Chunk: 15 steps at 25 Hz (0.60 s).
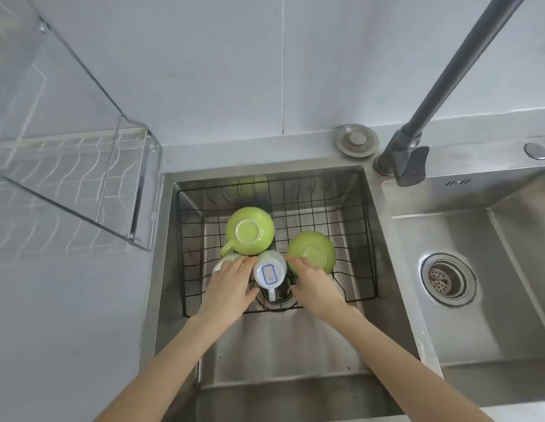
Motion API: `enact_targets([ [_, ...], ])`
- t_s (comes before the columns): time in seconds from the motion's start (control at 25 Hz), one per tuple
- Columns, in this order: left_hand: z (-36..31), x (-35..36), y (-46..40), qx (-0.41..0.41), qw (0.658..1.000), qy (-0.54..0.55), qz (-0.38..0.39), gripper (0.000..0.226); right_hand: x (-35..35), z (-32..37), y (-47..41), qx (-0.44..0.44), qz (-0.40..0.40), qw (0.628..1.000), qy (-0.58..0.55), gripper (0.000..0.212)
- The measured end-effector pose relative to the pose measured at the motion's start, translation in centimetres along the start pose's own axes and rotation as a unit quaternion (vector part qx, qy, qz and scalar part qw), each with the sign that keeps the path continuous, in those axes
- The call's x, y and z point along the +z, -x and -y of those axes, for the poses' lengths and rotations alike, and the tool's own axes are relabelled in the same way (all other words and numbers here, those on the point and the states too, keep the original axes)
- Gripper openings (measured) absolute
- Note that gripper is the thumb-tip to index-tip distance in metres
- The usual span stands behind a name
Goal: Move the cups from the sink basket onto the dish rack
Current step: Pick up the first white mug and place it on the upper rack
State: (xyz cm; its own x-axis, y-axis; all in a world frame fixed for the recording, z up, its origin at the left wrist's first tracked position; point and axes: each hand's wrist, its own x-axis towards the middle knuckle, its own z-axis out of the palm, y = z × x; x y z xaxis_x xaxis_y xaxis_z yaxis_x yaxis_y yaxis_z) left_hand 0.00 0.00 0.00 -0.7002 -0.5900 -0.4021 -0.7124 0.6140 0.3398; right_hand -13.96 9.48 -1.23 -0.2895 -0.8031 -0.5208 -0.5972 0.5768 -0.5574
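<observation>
A black wire sink basket (350, 226) sits in the left sink basin. Several cups stand upside down in it: a green cup (250, 231) with its handle at the lower left, a second green cup (314, 249) to the right, a white mug (269, 274) with a blue label between them, and a white cup (222, 261) mostly hidden under my left hand. My left hand (231, 284) lies over that hidden white cup, fingers against it. My right hand (314, 281) touches the lower edge of the right green cup. The white wire dish rack (70, 190) stands on the counter at the left.
A clear plastic cover (82, 123) leans over the dish rack. A dark faucet (411, 159) rises at the back right, between the two basins. The right basin has a round drain strainer (448, 278). A round metal cap (355, 140) sits on the back ledge.
</observation>
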Motion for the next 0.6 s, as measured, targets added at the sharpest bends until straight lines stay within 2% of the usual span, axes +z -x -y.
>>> enact_targets([
  [0.08, 0.3, 0.7, -1.0, 0.0, 1.0, 0.012, -0.017, 0.056, 0.6, -0.4, -1.2, 0.01, 0.003, 1.0, -0.014, 0.062],
  [0.28, 0.9, 2.4, -2.4, 0.009, 1.0, -0.008, 0.008, 0.06, 2.4, -0.9, -2.9, 0.019, 0.021, 0.999, -0.026, 0.06],
  [0.48, 1.5, 3.5, -3.3, 0.042, 0.997, -0.06, -0.024, 0.066, 2.9, -0.6, -3.9, 0.014, 0.008, 1.0, -0.004, 0.062],
  [0.6, 1.5, 3.8, -3.8, 0.034, 0.994, -0.096, -0.043, 0.072, 3.1, -0.8, -4.0, 0.012, 0.007, 1.0, 0.004, 0.061],
])
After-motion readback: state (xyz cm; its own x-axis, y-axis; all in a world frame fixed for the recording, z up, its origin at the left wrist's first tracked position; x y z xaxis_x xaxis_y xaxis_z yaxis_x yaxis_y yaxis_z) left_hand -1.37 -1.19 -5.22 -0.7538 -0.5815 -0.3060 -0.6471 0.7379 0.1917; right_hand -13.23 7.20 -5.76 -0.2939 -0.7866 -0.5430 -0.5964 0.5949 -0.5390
